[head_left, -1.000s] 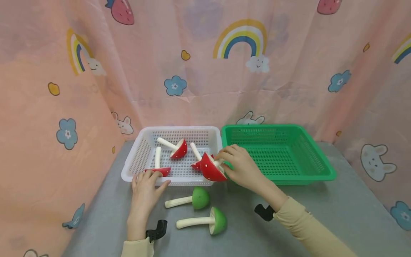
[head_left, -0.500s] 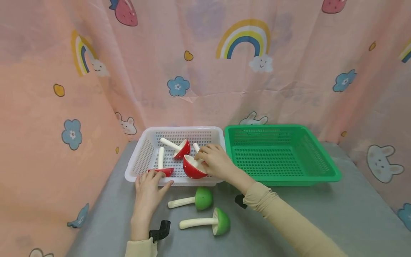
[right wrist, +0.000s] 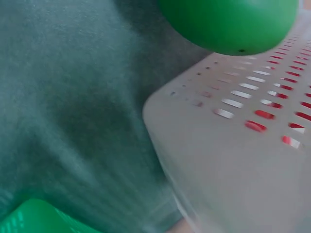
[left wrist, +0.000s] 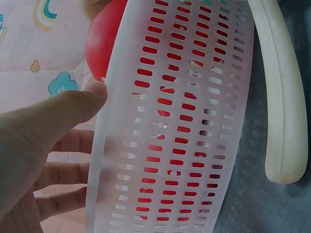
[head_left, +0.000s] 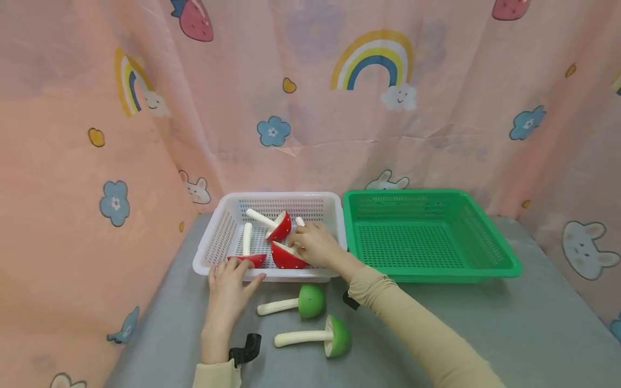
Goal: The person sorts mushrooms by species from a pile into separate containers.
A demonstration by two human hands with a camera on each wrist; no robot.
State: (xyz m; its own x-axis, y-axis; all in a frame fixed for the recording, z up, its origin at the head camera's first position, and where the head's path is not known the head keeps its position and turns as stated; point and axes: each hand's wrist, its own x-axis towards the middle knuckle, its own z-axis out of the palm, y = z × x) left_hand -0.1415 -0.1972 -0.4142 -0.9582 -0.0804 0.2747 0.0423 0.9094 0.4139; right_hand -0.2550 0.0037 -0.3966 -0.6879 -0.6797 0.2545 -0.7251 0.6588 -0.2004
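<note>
My right hand (head_left: 315,245) reaches down into the white basket (head_left: 220,272) and pinches the pale stem of a toy mushroom (head_left: 286,257) with a white-dotted red cap. That cap sits low behind the front wall. At the front rim, my left hand (head_left: 228,285) grips the basket, fingers over the edge and thumb (left wrist: 92,97) against the rim. Another red mushroom (head_left: 247,240) lies by the left fingertips, stem pointing back, and one more red mushroom (head_left: 280,227) lies farther back. A white stem tip (head_left: 299,221) shows behind the right hand; the rest is hidden.
Two green-capped mushrooms, a nearer one (head_left: 338,337) and a farther one (head_left: 311,300), lie on the grey table (head_left: 388,350) before the white basket. A green basket (head_left: 436,272) stands right beside it. A printed pink curtain (head_left: 320,151) hangs behind.
My right hand has carried the red mushroom left from the white basket's right edge and lowered it inside. The left hand has stayed on the rim. The view has shifted slightly.
</note>
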